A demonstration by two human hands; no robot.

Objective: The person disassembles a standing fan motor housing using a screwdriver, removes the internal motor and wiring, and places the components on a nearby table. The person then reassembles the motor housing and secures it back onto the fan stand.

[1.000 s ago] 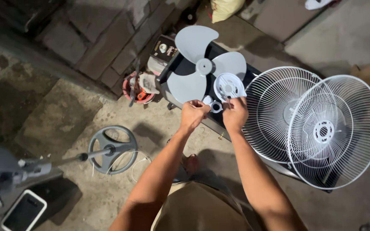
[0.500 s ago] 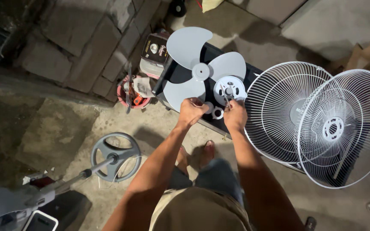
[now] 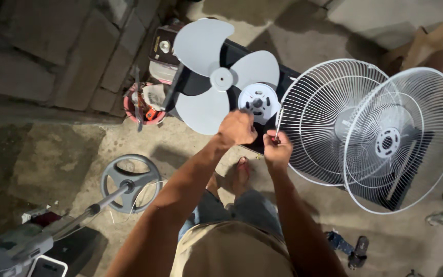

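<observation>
My left hand [image 3: 237,128] is closed in a fist just below a round white plastic fan disc [image 3: 257,101]. Its fingers are curled around a small part that they mostly hide. My right hand [image 3: 278,150] is beside it, almost touching. It grips a thin screwdriver [image 3: 279,120] whose shaft points up toward the disc. The disc and a grey three-bladed fan blade [image 3: 216,77] lie on a black case [image 3: 234,51]. Both forearms reach forward over my knees.
Two white wire fan grilles [image 3: 334,118] [image 3: 406,138] lean together at the right. A round grey fan base on a pole [image 3: 129,182] lies at the lower left. Red tools [image 3: 142,102] sit by the stone wall [image 3: 42,56]. A small dark tool [image 3: 352,249] lies on the concrete floor.
Both hands have risen a little toward the white disc. The small white ring seen between them earlier is now covered by my left fingers. The view has shifted slightly.
</observation>
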